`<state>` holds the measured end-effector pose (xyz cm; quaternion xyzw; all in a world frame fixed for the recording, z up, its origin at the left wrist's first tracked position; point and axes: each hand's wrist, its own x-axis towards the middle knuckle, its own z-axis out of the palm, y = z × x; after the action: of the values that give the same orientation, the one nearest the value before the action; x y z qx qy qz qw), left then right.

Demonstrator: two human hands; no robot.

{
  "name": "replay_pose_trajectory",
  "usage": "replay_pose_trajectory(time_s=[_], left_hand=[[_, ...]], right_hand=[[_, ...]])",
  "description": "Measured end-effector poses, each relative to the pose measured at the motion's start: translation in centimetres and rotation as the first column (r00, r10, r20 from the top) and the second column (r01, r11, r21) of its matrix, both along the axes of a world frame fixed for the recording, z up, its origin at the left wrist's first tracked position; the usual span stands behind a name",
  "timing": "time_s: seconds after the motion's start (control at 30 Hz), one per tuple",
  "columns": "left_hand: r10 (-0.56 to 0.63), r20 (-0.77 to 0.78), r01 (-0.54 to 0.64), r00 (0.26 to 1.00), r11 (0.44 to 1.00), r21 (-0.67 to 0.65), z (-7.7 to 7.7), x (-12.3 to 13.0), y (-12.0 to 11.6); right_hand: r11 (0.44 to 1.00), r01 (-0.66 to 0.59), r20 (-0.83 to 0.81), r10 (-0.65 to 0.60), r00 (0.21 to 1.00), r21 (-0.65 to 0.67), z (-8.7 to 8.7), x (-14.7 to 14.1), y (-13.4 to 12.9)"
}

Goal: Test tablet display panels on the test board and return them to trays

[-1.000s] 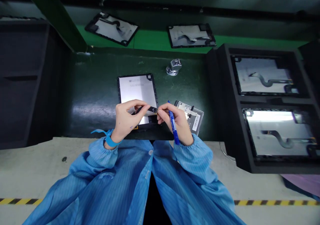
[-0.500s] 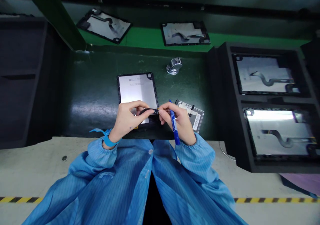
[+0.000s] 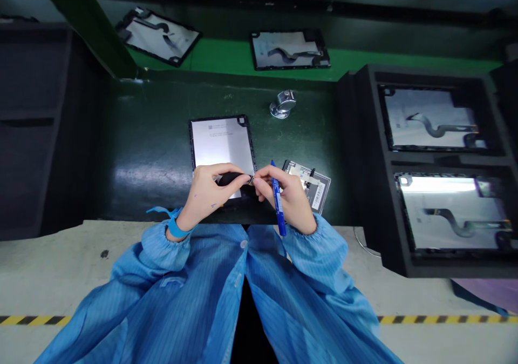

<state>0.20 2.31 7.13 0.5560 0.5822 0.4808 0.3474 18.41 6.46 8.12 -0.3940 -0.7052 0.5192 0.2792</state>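
Note:
My left hand (image 3: 210,191) pinches a dark flex cable (image 3: 229,179) between thumb and fingers over the lower part of a tablet screen panel (image 3: 220,142). The panel lies on the green bench with its silvery back up and a black frame round it. My right hand (image 3: 289,191) has its fingertips closed at the cable's end, close to the left thumb. A blue pen (image 3: 278,204) is tucked in the same right hand, pointing away from me. What exactly the right fingertips grip is too small to make out.
Right of the panel lies a label-bearing card or sheet (image 3: 319,191), partly behind my right hand. A shiny metal fitting (image 3: 283,103) stands farther back. Two screen panels (image 3: 289,51) rest on the rear ledge. Black foam trays (image 3: 376,191) flank both sides, the right one holding panels.
The cable has turned in my fingers, so its dark strip bulges and its end is less exposed. My right hand and the pen have shifted slightly left.

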Motion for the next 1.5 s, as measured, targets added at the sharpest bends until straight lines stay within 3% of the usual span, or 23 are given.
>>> replay_pose_trajectory(time_s=[0.27, 0.7, 1.13, 1.23, 1.3, 1.4, 1.43, 1.47, 1.5], left_hand=[[0.018, 0.036, -0.018, 0.999, 1.0, 0.007, 0.4, 0.2, 0.0], [-0.006, -0.034, 0.006, 0.999, 1.0, -0.008, 0.0, 0.1, -0.2], [-0.127, 0.004, 0.127, 0.992, 0.989, -0.073, -0.4, 0.2, -0.1], [-0.081, -0.106, 0.08, 0.991, 0.997, -0.019, -0.7, -0.4, 0.0], [0.031, -0.238, -0.014, 0.971, 0.997, 0.074, -1.1, -1.5, -0.2], [0.201, -0.407, -0.149, 0.891, 0.977, 0.155, -2.1, -3.7, -1.3], [0.218, -0.444, -0.174, 0.869, 0.975, 0.139, -2.6, -4.3, -1.8], [0.22, -0.47, -0.19, 0.855, 0.976, 0.11, -3.2, -4.8, -2.2], [0.208, -0.492, -0.196, 0.845, 0.978, 0.077, -3.8, -5.2, -2.6]], right_hand=[[1.0, -0.004, 0.009, 0.004, 1.0, -0.004, 0.1, 0.0, 0.0], [1.0, 0.004, 0.007, -0.004, 1.0, -0.002, 0.1, -0.1, -0.1], [0.993, -0.091, 0.038, 0.089, 0.995, 0.073, -0.2, -0.2, 0.3], [0.992, -0.006, 0.053, -0.001, 0.999, 0.128, -0.4, -0.2, 0.1], [0.965, 0.17, 0.025, -0.178, 0.984, 0.199, -0.2, 0.1, -0.3], [0.812, 0.488, -0.16, -0.461, 0.873, 0.32, 0.1, 0.6, -1.4], [0.784, 0.523, -0.205, -0.481, 0.852, 0.336, 0.0, 0.5, -1.8], [0.794, 0.503, -0.213, -0.456, 0.864, 0.341, -0.2, 0.3, -2.2], [0.842, 0.431, -0.181, -0.392, 0.902, 0.323, -0.5, -0.2, -2.6]])
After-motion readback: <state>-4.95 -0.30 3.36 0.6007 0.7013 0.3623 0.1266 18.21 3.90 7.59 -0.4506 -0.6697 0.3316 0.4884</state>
